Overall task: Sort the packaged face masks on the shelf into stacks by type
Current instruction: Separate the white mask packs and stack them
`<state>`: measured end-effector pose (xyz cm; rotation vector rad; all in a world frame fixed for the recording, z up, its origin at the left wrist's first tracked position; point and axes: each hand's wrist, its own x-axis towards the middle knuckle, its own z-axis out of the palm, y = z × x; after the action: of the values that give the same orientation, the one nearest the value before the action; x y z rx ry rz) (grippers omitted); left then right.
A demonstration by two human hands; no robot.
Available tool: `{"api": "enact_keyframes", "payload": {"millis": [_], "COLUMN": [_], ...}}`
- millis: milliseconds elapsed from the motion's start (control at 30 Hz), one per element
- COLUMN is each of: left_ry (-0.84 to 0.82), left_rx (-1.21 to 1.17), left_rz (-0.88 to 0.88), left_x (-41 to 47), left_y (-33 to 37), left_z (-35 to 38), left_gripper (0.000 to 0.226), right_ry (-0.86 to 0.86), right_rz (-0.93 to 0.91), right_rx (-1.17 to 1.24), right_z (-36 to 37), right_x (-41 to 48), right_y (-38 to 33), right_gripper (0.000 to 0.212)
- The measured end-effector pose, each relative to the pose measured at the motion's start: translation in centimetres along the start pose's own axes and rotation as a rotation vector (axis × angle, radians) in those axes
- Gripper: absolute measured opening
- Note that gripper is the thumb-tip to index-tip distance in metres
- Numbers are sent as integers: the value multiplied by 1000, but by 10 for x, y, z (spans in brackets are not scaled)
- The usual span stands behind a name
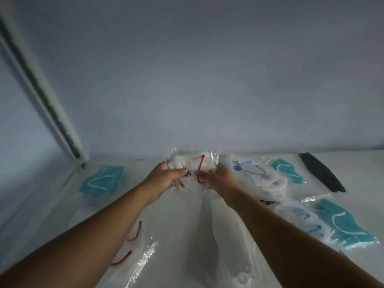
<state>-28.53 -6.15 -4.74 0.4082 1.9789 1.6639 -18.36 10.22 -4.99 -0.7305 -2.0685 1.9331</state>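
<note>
Left hand [164,177] and right hand [218,179]: I hold a mask pack [193,165] in both, above the shelf [176,206].

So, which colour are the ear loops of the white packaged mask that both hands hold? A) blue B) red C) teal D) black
B: the white packaged mask, gripped between the left hand and the right hand, shows red ear loops.
</note>
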Motion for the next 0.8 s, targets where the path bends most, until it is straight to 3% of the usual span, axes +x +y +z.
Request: {"api": "enact_keyframes", "payload": {"millis": [67, 200, 300, 400, 500, 633, 733, 800], "left_ry": [90, 255, 316, 344, 344, 331, 369, 400], "left_rx": [5, 153, 241, 318, 427, 709, 929, 1073], "left_rz": [-12, -61, -149, -253, -337, -410, -427, -359], "left_x": [-22, -66, -107, -137, -151, -157, -157, -157], "left_y": [2, -4, -13, -28, -48, -69, -71, -59], "left_z": [-25, -76, -107, -123, -123, -115, -109, -104], "left_gripper": [12, 60, 45, 44, 21, 31, 71, 69], "right_ry": [-106, -242, -304, -313, -315, -334, -252, -195], "right_rz": [14, 148, 217, 245, 272, 199, 121, 65], "right_rx": [137, 217, 191, 51, -138, -506, -742, -850], "right_z": [23, 76, 109, 130, 141, 149, 148, 142], "right_x": [-12, -41, -69, -89, -100, -106, -110, -114], "right_y": [-5, -2, 4, 15, 26, 42, 46, 42], "right_gripper": [19, 19, 13, 10, 9, 23, 54, 71]}}
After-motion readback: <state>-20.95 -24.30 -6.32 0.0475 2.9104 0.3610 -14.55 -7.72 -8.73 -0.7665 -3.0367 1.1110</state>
